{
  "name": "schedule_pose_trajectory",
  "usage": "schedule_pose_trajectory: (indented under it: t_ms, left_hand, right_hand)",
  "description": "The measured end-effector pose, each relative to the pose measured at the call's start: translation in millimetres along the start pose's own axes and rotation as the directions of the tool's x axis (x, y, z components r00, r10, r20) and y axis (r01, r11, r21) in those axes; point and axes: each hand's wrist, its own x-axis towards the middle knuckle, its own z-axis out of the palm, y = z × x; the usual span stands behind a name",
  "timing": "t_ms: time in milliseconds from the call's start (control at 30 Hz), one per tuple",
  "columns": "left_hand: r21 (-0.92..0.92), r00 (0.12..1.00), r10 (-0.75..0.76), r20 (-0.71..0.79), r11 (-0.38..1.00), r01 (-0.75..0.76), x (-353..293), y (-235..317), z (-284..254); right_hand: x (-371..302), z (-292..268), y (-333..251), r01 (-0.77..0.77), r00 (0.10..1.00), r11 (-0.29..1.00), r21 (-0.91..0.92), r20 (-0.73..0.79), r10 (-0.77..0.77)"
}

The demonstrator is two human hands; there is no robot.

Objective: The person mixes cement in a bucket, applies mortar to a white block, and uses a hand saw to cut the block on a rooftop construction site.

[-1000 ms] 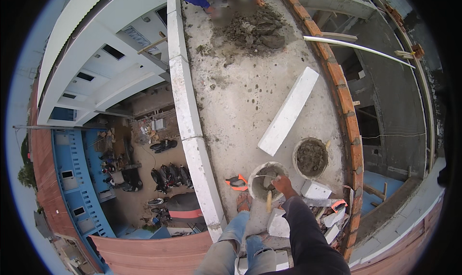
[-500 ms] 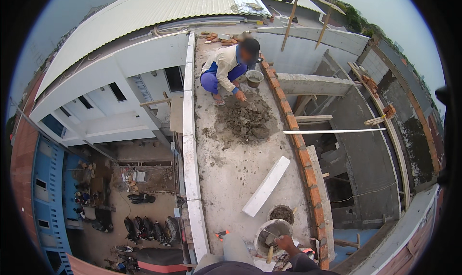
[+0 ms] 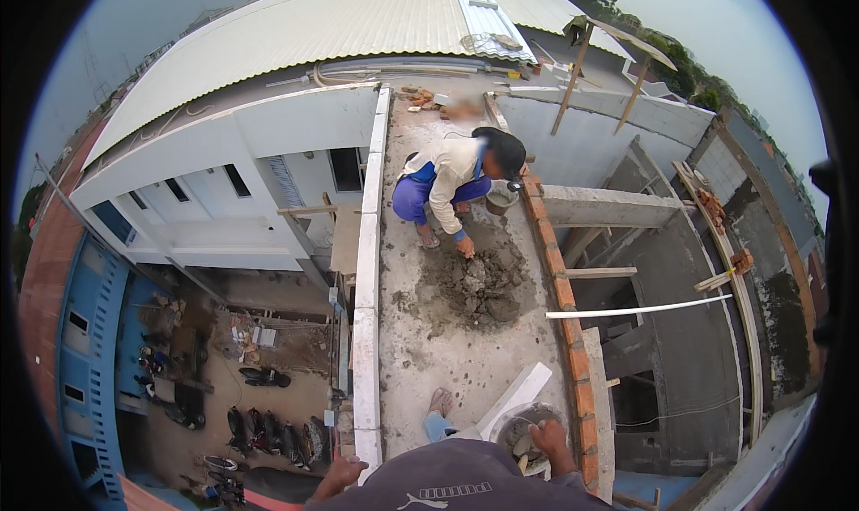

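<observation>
My right hand (image 3: pixel 550 438) is closed on the rim of a round mortar bucket (image 3: pixel 510 432) close to my body. Inside the bucket a short light handle (image 3: pixel 523 464) shows, probably a trowel's. My left hand (image 3: pixel 345 473) is beside the near end of the white block parapet (image 3: pixel 368 377), its fingers extended toward it and nothing visible in them. Just past the bucket lies a long white block (image 3: pixel 519 395), partly covered by it. Farther out, a crouching co-worker (image 3: pixel 452 175) reaches one hand (image 3: pixel 465 246) into a heap of wet mortar (image 3: pixel 488 287).
Along the right runs a row of orange bricks (image 3: pixel 564 292), with a drop and wooden beams (image 3: pixel 601 272) beyond. A white pipe (image 3: pixel 640 310) juts out over it. Another bucket (image 3: pixel 499 198) stands by the co-worker. Left of the parapet, motorcycles (image 3: pixel 268 435) stand far below.
My body has leaned forward and my left hand has come into view at the parapet. My right hand has shifted to the bucket's rim. The co-worker's head and hand have lowered toward the mortar.
</observation>
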Motion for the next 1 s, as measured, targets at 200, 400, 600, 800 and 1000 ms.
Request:
schedule_pose_trajectory:
  t_ms: [200, 400, 600, 800, 1000]
  left_hand:
    - [-0.167, 0.959, 0.225, -0.173, 0.953, -0.254, 58, 210, -105]
    - [-0.166, 0.885, 0.400, -0.240, 0.881, -0.443, 110, 372, -206]
    - [-0.244, 0.771, 0.568, -0.289, 0.735, -0.633, 175, 512, -325]
    - [-0.397, 0.806, 0.501, -0.315, 0.702, -0.591, 224, 581, -450]
    - [-0.195, 0.879, 0.253, -0.405, 0.915, -0.354, 297, 629, -507]
  right_hand:
    - [99, -83, -167, 0.305, 0.948, 0.948, 0.089, 0.065, -0.311]
    - [190, -200, -322, 0.728, 0.681, 0.680, 0.082, -0.195, -0.706]
    - [309, -278, -482, 0.916, 0.390, 0.401, 0.029, -0.305, -0.869]
    - [432, -298, -620, 0.936, 0.351, 0.344, 0.070, -0.192, -0.916]
    - [531, -297, -707, 0.898, 0.440, 0.439, 0.039, -0.095, -0.893]
